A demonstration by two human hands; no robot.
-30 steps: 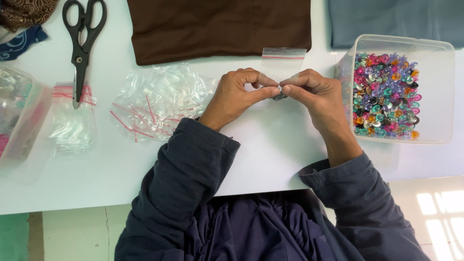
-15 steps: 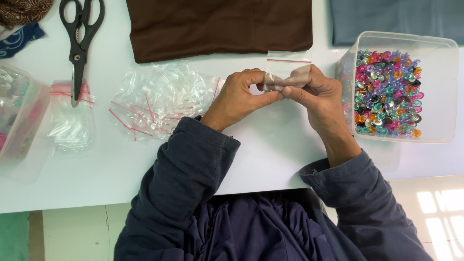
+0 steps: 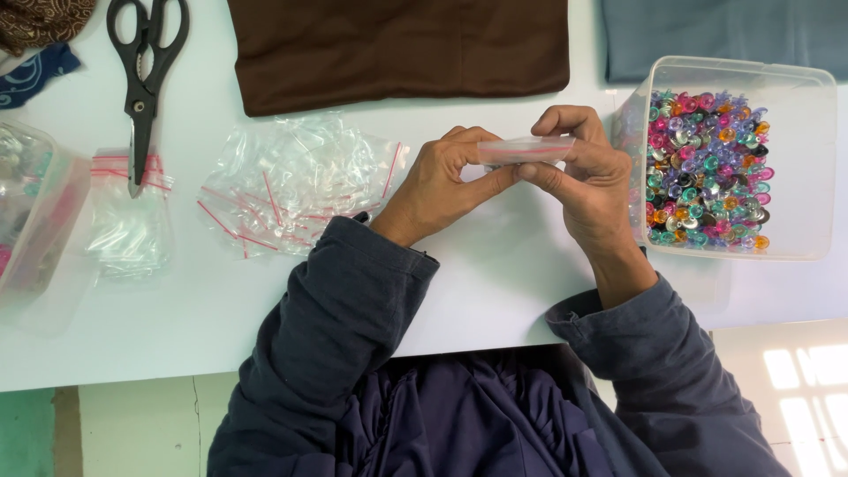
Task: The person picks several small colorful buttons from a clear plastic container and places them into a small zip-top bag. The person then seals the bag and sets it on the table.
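Observation:
Over the middle of the white table (image 3: 495,283), my left hand (image 3: 446,181) and my right hand (image 3: 583,177) together pinch a small clear zip bag with a red strip (image 3: 526,150), held flat and level between the fingertips. What lies inside the bag is hidden by my fingers. Just right of my right hand stands a clear plastic tub (image 3: 799,159) filled with colourful shiny beads (image 3: 707,168). A heap of empty small zip bags (image 3: 296,181) lies left of my left hand.
Black scissors (image 3: 141,79) lie at the back left, above another small stack of zip bags (image 3: 128,221). A clear container (image 3: 35,203) sits at the left edge. Brown cloth (image 3: 397,49) and grey-blue cloth (image 3: 724,35) lie along the back.
The small bag was hanging upright from my fingers; now it is turned level and both hands pinch along its top. The hands have stayed in about the same place.

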